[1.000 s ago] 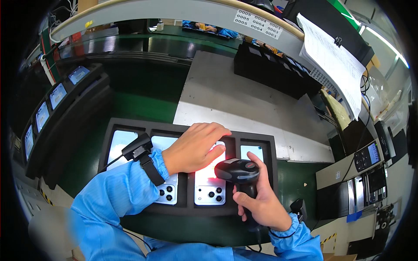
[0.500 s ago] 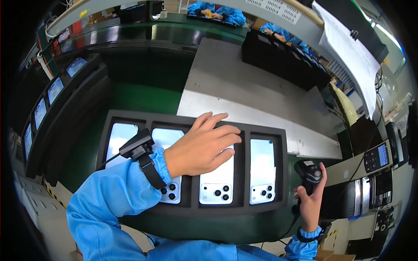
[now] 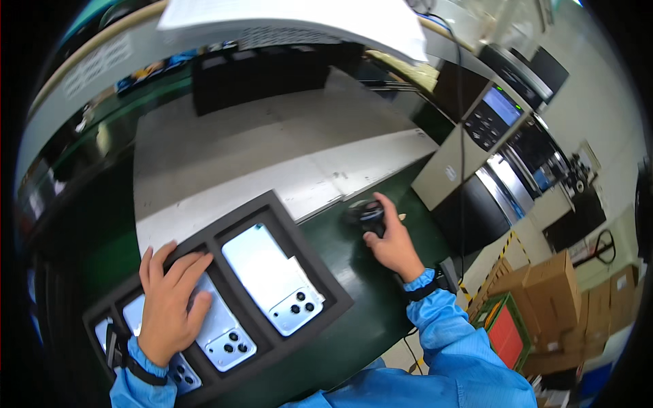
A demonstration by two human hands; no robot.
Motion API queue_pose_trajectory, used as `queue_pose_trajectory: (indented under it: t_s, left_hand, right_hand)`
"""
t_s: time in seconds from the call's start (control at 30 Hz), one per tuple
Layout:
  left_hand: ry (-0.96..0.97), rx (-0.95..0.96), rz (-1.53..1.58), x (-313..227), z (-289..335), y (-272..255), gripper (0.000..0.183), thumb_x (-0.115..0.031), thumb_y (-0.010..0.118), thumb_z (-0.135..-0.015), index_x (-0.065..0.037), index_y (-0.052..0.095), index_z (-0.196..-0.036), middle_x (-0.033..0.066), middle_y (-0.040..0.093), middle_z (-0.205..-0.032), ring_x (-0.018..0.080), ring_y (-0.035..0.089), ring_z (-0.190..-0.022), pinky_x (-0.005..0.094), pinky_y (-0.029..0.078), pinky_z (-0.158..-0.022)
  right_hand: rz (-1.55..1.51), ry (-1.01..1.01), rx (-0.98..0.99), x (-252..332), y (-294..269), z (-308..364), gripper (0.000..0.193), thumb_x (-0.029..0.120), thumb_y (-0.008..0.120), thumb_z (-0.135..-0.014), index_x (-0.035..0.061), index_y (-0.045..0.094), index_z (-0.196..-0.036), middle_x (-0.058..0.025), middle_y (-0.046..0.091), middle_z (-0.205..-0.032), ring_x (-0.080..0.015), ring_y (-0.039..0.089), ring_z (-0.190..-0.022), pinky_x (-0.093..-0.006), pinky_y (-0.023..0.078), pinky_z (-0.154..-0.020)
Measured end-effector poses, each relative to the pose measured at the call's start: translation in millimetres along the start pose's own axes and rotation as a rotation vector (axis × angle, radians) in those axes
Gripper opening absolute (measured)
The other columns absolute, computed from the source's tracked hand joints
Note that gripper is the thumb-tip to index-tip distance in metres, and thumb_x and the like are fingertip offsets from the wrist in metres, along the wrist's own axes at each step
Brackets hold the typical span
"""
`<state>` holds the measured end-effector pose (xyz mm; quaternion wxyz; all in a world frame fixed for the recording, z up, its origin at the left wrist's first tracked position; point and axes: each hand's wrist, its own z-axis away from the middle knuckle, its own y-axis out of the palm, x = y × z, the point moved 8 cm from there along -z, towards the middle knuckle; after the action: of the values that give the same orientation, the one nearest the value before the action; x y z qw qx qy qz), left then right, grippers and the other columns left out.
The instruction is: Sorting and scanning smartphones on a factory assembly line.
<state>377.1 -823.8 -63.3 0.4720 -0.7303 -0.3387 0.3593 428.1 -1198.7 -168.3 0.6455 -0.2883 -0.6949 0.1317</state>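
Note:
A black foam tray point(image 3: 333, 292) lies on the green bench, with light blue phones in its slots, camera sides up. My left hand point(image 3: 166, 306) is spread palm-down over the tray. Its fingertips are at the top of the third phone point(image 3: 224, 333), and it partly covers the second phone point(image 3: 182, 374). Whether it touches them, I cannot tell. In the rightmost slot, the phone point(image 3: 262, 272) has a small white piece at its side edge. My right hand point(image 3: 398, 250) is closed around the handle of a black handheld scanner point(image 3: 369, 212), right of the tray.
A bare metal plate point(image 3: 265, 149) spans the bench beyond the tray, with a black tray stack point(image 3: 272, 75) behind it. White papers point(image 3: 292, 24) hang overhead. A label printer point(image 3: 469, 217) stands right, a cable hanging before it. Cartons point(image 3: 551, 292) and a green crate point(image 3: 493, 313) are lower right.
The view has swung right, bringing the printer and cartons further in. My right hand has moved the scanner farther from my body. My left hand remains over the third phone.

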Motion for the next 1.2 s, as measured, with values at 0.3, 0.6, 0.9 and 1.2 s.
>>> queue_pose_trajectory:
  t_s: [0.3, 0.6, 0.9, 1.2]
  left_hand:
    - [0.032, -0.007, 0.081, -4, -17, 13, 0.039, -0.023, 0.064, -0.076, -0.006, 0.065, -0.112, 0.0120, 0.063, -0.114, 0.0390, 0.044, -0.124, 0.0587, 0.021, -0.113]
    - [0.069, -0.216, 0.404, 7, -17, 1, 0.029, -0.014, 0.074, -0.074, -0.003, 0.067, -0.100, 0.0124, 0.056, -0.098, 0.0294, 0.051, -0.099, 0.0377, 0.040, -0.092]
    - [-0.041, -0.281, 0.638, 33, 3, -9, 0.031, -0.006, 0.064, -0.075, -0.001, 0.064, -0.105, 0.0142, 0.055, -0.110, 0.0270, 0.054, -0.102, 0.0361, 0.044, -0.094]
    - [-0.039, -0.239, 0.613, 31, 0, 0, 0.044, -0.010, 0.064, -0.080, -0.002, 0.056, -0.122, 0.0175, 0.048, -0.127, 0.0328, 0.050, -0.119, 0.0392, 0.039, -0.104]
  right_hand:
    - [0.132, -0.017, 0.055, -1, -5, 1, 0.073, 0.015, 0.068, -0.082, 0.0167, 0.033, -0.146, -0.0248, 0.068, -0.099, -0.0454, 0.066, -0.091, -0.0480, 0.051, -0.081]
    - [0.222, -0.188, 0.018, 23, 4, -6, 0.073, 0.011, 0.069, -0.080, 0.0119, 0.036, -0.145, -0.0194, 0.066, -0.084, -0.0315, 0.061, -0.062, -0.0388, 0.050, -0.066]
    - [0.150, -0.087, 0.107, 35, 27, -5, 0.070, 0.000, 0.067, -0.082, 0.0099, 0.037, -0.144, -0.0222, 0.064, -0.113, -0.0313, 0.065, -0.102, -0.0365, 0.049, -0.093]
    - [0.045, -0.224, 0.069, 26, 22, -7, 0.072, -0.008, 0.061, -0.081, 0.0118, 0.038, -0.146, -0.0252, 0.063, -0.118, -0.0333, 0.065, -0.111, -0.0370, 0.048, -0.096]
